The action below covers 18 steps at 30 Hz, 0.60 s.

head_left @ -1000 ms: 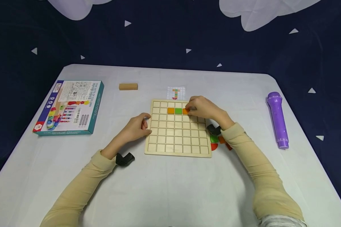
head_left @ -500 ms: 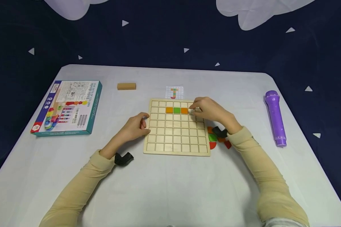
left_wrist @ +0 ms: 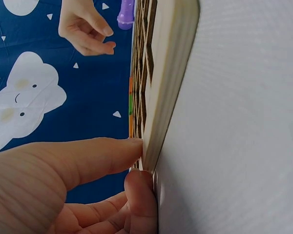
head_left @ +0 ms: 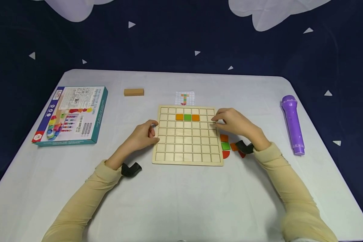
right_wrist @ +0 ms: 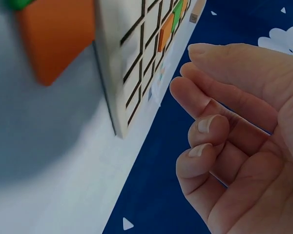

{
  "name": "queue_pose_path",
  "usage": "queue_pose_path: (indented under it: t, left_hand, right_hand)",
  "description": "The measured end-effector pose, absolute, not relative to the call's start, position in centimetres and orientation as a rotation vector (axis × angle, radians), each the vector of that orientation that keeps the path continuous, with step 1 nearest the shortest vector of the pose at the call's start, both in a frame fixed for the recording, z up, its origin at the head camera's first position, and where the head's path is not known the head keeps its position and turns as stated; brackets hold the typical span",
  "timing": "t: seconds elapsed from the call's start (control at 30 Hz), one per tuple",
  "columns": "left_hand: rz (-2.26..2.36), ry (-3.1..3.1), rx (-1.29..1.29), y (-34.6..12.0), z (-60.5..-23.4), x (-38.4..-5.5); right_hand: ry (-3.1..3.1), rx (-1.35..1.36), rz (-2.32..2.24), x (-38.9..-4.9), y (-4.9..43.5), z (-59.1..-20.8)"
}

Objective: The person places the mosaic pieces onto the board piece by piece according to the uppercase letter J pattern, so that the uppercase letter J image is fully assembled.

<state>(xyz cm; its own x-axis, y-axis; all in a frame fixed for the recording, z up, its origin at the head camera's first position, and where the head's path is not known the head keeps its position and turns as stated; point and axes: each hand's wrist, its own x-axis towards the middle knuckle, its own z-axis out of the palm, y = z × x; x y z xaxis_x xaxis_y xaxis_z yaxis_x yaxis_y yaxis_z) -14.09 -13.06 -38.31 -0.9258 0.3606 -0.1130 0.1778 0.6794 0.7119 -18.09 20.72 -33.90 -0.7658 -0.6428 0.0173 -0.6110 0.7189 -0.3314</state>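
Observation:
A pale wooden grid board [head_left: 187,139] lies flat in the head view. Two orange square tiles [head_left: 179,117] flank a green square tile [head_left: 188,117] in its second row from the top. My left hand [head_left: 140,136] rests its thumb and index fingertip against the board's left edge; in the left wrist view the thumb [left_wrist: 102,156] touches that edge. Over the board's right edge hovers my right hand [head_left: 237,123], its fingers loosely bent. The right wrist view shows nothing between the thumb [right_wrist: 244,63] and fingers.
Loose orange, green and red tiles [head_left: 226,146] lie right of the board, some partly behind a black wrist piece [head_left: 245,147]. Behind the board is a small pattern card [head_left: 185,98]. A wooden block [head_left: 133,92], a box [head_left: 71,116] and a purple flashlight [head_left: 293,124] stand around.
My right hand has left the right orange tile, which stays on the board, and moved right to the board's edge. The left hand keeps its place at the left edge.

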Motion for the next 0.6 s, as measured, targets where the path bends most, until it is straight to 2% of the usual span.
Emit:
queue_pose_path:
  t: [0.6]
  left_hand:
    - [1.089, 2.651, 0.443, -13.1, -38.2, -14.0]
  right_hand:
    - [2.863, -0.945, -0.497, -15.6, 23.9, -34.9]
